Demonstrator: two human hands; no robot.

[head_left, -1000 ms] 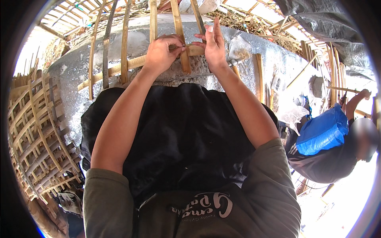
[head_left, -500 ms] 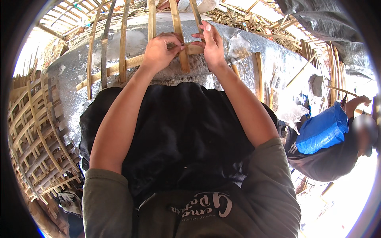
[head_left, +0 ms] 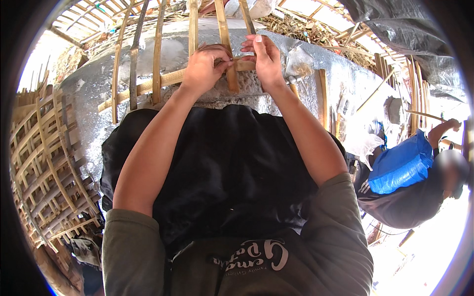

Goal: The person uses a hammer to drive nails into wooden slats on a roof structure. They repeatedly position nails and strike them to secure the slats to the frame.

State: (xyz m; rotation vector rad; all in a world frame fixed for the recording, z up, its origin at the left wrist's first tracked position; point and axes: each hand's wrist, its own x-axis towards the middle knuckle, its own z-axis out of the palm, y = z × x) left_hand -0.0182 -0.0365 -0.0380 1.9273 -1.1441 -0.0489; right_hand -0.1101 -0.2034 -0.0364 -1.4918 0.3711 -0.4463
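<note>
Working at a crossing of bamboo strips, the left hand has its thumb and forefinger brought together against a long, flat, tan upright bamboo strip; whether they pinch its edge or something small cannot be made out. Under those fingertips, that strip crosses a pale, split crosswise bamboo strip, which runs out to the left of the left hand beneath a row of narrow tan and dark bamboo strips. Just to the right of the crossing, the right hand is loosely spread, thumb raised and fingers half curled toward the pale strip; contact there is unclear. A dark-sided bamboo strip comes down just beyond its fingertips.

The step in hand looks like positioning or joining the upright strip on the crosswise one. By my judgement, the next move calls for the left hand to keep the crossing steady while the right stays free to bear on it.

Beneath both hands lies a silvery, foil-like sheet; nearer the body than either hand is a glossy black cloth.
</note>
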